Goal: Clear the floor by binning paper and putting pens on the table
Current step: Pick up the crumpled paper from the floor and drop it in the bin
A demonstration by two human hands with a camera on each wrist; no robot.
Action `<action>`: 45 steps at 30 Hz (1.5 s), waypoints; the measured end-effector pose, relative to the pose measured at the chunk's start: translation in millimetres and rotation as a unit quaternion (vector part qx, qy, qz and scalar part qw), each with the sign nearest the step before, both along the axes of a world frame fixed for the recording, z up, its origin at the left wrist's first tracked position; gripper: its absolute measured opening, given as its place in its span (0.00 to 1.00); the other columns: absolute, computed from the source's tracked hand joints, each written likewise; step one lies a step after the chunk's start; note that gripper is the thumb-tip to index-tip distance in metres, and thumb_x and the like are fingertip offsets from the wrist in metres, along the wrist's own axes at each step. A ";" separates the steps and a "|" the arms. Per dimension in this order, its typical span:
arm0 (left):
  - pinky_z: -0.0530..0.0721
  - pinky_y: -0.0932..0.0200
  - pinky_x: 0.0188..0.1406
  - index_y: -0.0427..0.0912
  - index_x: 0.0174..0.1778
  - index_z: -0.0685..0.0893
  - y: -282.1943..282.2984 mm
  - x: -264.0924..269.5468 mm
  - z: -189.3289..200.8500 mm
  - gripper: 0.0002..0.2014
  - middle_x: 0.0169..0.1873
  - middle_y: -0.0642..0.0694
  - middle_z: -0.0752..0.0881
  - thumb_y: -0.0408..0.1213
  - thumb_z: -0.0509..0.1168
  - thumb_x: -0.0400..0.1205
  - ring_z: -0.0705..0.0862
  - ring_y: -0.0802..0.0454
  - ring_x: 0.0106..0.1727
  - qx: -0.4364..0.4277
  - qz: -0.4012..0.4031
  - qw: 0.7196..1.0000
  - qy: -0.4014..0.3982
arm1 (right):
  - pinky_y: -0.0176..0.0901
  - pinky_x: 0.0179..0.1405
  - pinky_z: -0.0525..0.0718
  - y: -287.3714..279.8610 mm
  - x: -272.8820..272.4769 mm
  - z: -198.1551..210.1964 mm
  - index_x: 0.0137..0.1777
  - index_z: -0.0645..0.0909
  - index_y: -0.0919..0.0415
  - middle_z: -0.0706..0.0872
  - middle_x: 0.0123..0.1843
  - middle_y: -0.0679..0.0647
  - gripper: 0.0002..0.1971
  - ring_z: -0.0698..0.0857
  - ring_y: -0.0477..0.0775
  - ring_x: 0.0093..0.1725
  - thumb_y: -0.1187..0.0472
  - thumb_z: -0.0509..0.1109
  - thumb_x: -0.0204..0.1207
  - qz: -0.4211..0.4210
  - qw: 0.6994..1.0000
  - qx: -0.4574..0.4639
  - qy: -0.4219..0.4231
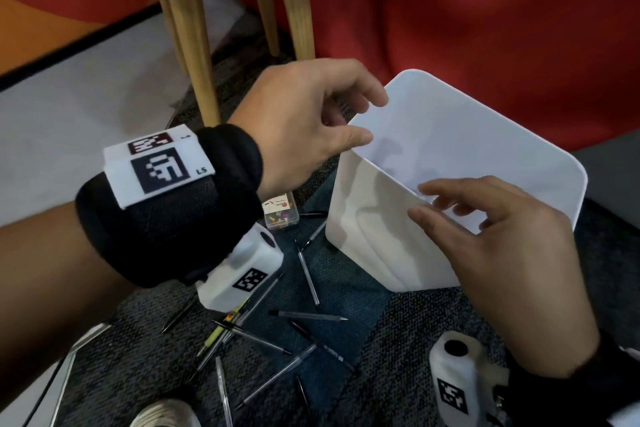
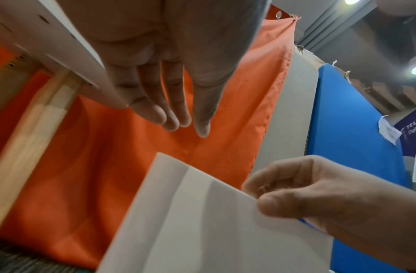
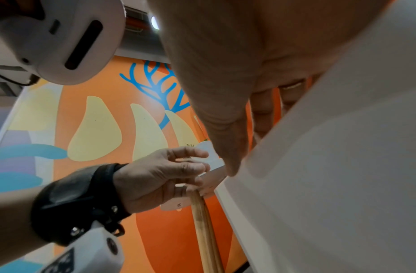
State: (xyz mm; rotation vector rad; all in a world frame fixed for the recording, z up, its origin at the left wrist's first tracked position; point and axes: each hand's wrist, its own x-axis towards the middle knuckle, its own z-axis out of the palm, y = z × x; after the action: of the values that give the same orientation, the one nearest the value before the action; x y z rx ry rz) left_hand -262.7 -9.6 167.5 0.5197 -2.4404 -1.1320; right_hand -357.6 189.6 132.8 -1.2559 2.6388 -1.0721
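Note:
A white folded sheet of paper point(image 1: 450, 149) point(image 2: 202, 221) point(image 3: 330, 166) is held upright above the carpet. My right hand point(image 1: 420, 201) point(image 2: 260, 194) point(image 3: 246, 147) pinches its near edge between thumb and curled fingers. My left hand point(image 1: 370, 116) point(image 2: 183, 125) point(image 3: 200, 166) hovers at the sheet's top left corner with its fingers stretched out; the left wrist view shows a gap between them and the paper. Several pens point(image 1: 308, 315) lie scattered on the dark carpet below both hands.
Wooden table legs point(image 1: 194, 45) stand behind my left hand, in front of a red curtain point(image 1: 467, 10). A small clear box of push pins point(image 1: 280, 215) lies on the carpet near the pens. A shoe point(image 1: 162, 412) shows at the bottom edge.

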 end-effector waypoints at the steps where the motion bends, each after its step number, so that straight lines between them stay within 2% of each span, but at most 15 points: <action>1: 0.79 0.72 0.33 0.54 0.48 0.86 -4.9 3.6 -0.3 0.12 0.35 0.58 0.84 0.35 0.77 0.72 0.83 0.60 0.33 -0.013 0.007 1.000 -0.005 | 0.34 0.43 0.78 -1.7 3.0 1.5 0.50 0.89 0.42 0.87 0.43 0.39 0.08 0.82 0.43 0.45 0.50 0.78 0.70 0.000 1.000 -0.011 0.003; 5: 0.81 0.64 0.40 0.55 0.45 0.86 -28.2 21.9 -12.0 0.10 0.37 0.57 0.85 0.36 0.76 0.73 0.83 0.55 0.37 -0.040 0.038 0.998 -0.038 | 0.38 0.48 0.77 -17.1 24.4 6.3 0.48 0.89 0.48 0.87 0.44 0.41 0.06 0.80 0.43 0.45 0.52 0.79 0.72 0.033 0.996 -0.077 0.030; 9: 0.73 0.78 0.35 0.56 0.43 0.86 -53.2 44.0 -42.5 0.08 0.32 0.61 0.83 0.37 0.75 0.74 0.80 0.63 0.34 -0.052 0.083 0.991 -0.096 | 0.36 0.47 0.78 -51.5 52.7 -14.1 0.45 0.89 0.51 0.86 0.41 0.41 0.04 0.81 0.42 0.43 0.55 0.79 0.72 0.106 0.989 -0.105 0.000; 13: 0.81 0.59 0.43 0.58 0.42 0.85 -76.1 66.4 -85.1 0.09 0.40 0.57 0.86 0.36 0.73 0.76 0.83 0.56 0.38 -0.035 0.109 0.980 -0.163 | 0.47 0.49 0.82 -104.3 66.5 -70.7 0.53 0.87 0.48 0.85 0.43 0.43 0.08 0.83 0.47 0.45 0.52 0.74 0.75 0.139 0.988 0.030 -0.054; 15: 0.82 0.60 0.43 0.58 0.42 0.84 -83.3 73.1 -105.8 0.09 0.39 0.58 0.86 0.36 0.72 0.77 0.83 0.55 0.39 -0.013 0.131 0.974 -0.186 | 0.48 0.51 0.83 -129.5 66.4 -104.0 0.58 0.85 0.50 0.86 0.47 0.48 0.11 0.84 0.52 0.48 0.55 0.71 0.77 0.137 0.984 0.089 -0.070; 18: 0.73 0.72 0.31 0.56 0.43 0.85 -87.6 76.7 -135.4 0.08 0.33 0.62 0.81 0.35 0.70 0.78 0.80 0.58 0.35 0.021 0.155 0.964 -0.213 | 0.48 0.55 0.82 -165.1 61.7 -139.2 0.63 0.84 0.56 0.86 0.54 0.55 0.14 0.84 0.58 0.54 0.61 0.68 0.77 0.100 0.983 0.115 -0.104; 20: 0.70 0.66 0.33 0.56 0.43 0.85 -89.4 75.4 -153.0 0.08 0.35 0.61 0.81 0.35 0.69 0.78 0.78 0.58 0.36 0.024 0.140 0.964 -0.226 | 0.47 0.62 0.78 -188.2 53.2 -155.5 0.67 0.82 0.59 0.84 0.62 0.58 0.16 0.82 0.61 0.62 0.62 0.66 0.79 0.052 0.980 0.141 -0.130; 23: 0.70 0.64 0.40 0.55 0.47 0.84 -97.4 72.0 -168.2 0.07 0.43 0.59 0.81 0.36 0.68 0.79 0.80 0.56 0.41 0.020 0.109 0.962 -0.251 | 0.48 0.69 0.73 -212.9 32.7 -179.9 0.72 0.77 0.61 0.78 0.71 0.61 0.20 0.76 0.63 0.71 0.61 0.65 0.80 -0.041 0.967 0.179 -0.177; 26: 0.75 0.61 0.43 0.55 0.49 0.84 -109.1 66.4 -177.2 0.07 0.46 0.57 0.82 0.37 0.66 0.80 0.81 0.53 0.45 0.011 0.099 0.959 -0.265 | 0.56 0.77 0.66 -221.4 14.2 -201.2 0.74 0.73 0.62 0.69 0.77 0.63 0.25 0.66 0.66 0.78 0.59 0.65 0.77 -0.114 0.950 0.240 -0.163; 30: 0.73 0.61 0.46 0.53 0.54 0.83 -119.0 52.4 -191.8 0.08 0.48 0.55 0.80 0.38 0.64 0.82 0.79 0.53 0.50 -0.018 0.048 0.955 -0.292 | 0.63 0.83 0.44 -228.0 -0.3 -211.5 0.83 0.57 0.57 0.41 0.87 0.63 0.35 0.43 0.72 0.84 0.56 0.67 0.78 -0.175 0.906 0.345 -0.171; 33: 0.75 0.58 0.51 0.53 0.59 0.81 -120.9 35.5 -203.0 0.10 0.55 0.50 0.81 0.40 0.62 0.83 0.78 0.50 0.57 -0.045 0.004 0.950 -0.308 | 0.64 0.83 0.42 -240.2 -9.9 -220.4 0.85 0.48 0.53 0.32 0.86 0.63 0.41 0.39 0.75 0.83 0.57 0.68 0.79 -0.211 0.887 0.351 -0.212; 37: 0.77 0.50 0.64 0.52 0.67 0.78 -120.1 13.5 -219.1 0.15 0.63 0.48 0.78 0.40 0.60 0.83 0.75 0.45 0.67 -0.068 -0.046 0.946 -0.314 | 0.59 0.82 0.49 -241.2 -24.3 -236.3 0.86 0.48 0.56 0.44 0.86 0.66 0.32 0.49 0.70 0.84 0.58 0.58 0.86 -0.233 0.882 0.323 -0.250; 40: 0.72 0.49 0.70 0.53 0.72 0.75 -123.0 -0.8 -228.4 0.19 0.72 0.48 0.71 0.42 0.58 0.85 0.71 0.44 0.72 -0.096 -0.066 0.939 -0.323 | 0.62 0.78 0.60 -231.6 -19.9 -243.8 0.85 0.48 0.62 0.53 0.81 0.74 0.34 0.58 0.74 0.80 0.59 0.60 0.84 -0.191 0.883 0.353 -0.243; 43: 0.65 0.43 0.77 0.59 0.75 0.72 -131.1 -15.3 -233.7 0.20 0.81 0.47 0.59 0.43 0.56 0.86 0.60 0.41 0.80 -0.114 -0.072 0.922 -0.363 | 0.58 0.72 0.68 -229.0 -14.2 -250.2 0.82 0.57 0.58 0.62 0.75 0.67 0.30 0.70 0.72 0.71 0.62 0.63 0.82 -0.241 0.891 0.317 -0.220; 45: 0.58 0.39 0.80 0.64 0.76 0.69 -136.5 -26.1 -235.4 0.21 0.84 0.50 0.51 0.42 0.53 0.87 0.50 0.38 0.83 -0.111 -0.082 0.904 -0.406 | 0.57 0.68 0.73 -227.4 -13.4 -254.9 0.79 0.59 0.57 0.65 0.73 0.65 0.29 0.73 0.71 0.68 0.63 0.65 0.80 -0.222 0.898 0.325 -0.198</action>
State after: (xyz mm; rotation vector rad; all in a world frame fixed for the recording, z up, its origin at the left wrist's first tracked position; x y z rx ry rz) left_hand -288.8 -146.1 -67.9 0.8542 -3.3271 -0.7505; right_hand -370.9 -37.8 -122.1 -0.2765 2.6318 -0.3205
